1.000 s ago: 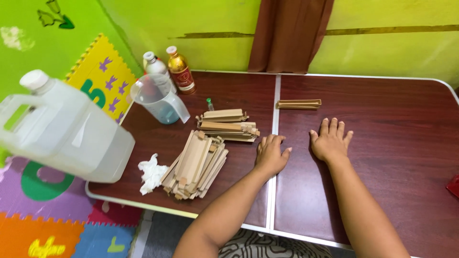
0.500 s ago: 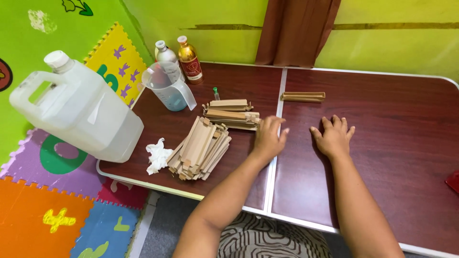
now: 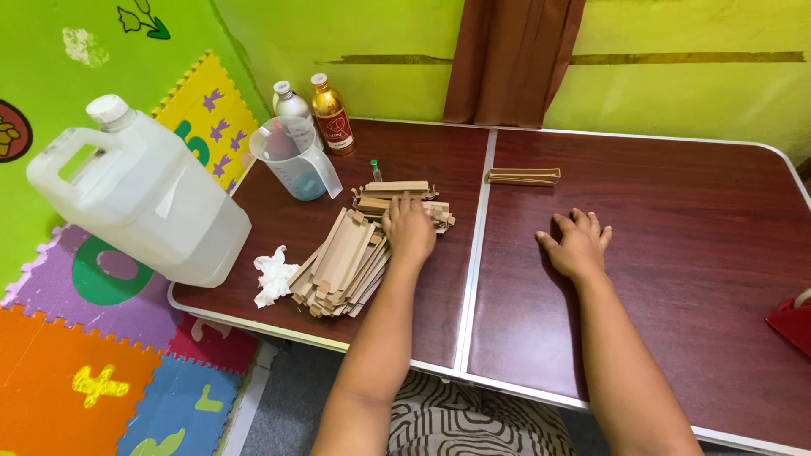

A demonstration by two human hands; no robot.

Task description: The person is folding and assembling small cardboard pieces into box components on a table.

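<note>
My left hand point(image 3: 409, 228) rests palm down on the wooden strips, its fingers reaching onto the far stack of short wooden pieces point(image 3: 404, 198). A larger fanned pile of long wooden strips point(image 3: 340, 263) lies just left of that hand. My right hand point(image 3: 577, 243) lies flat and open on the dark red table point(image 3: 676, 228), holding nothing. A small bundle of wooden strips point(image 3: 523, 176) sits farther back, near the table's centre seam.
A big translucent plastic jug point(image 3: 139, 198) lies at the table's left edge. A clear measuring jug point(image 3: 296, 157), a silver bottle point(image 3: 290, 101) and a gold bottle point(image 3: 331, 115) stand at the back left. Crumpled white tissue point(image 3: 274, 275), a small green-capped tube point(image 3: 376, 171), and a red object point(image 3: 791, 321) at right.
My left hand has moved left and forward from the bare table onto the wooden pieces. The right hand stays flat. The view has shifted slightly.
</note>
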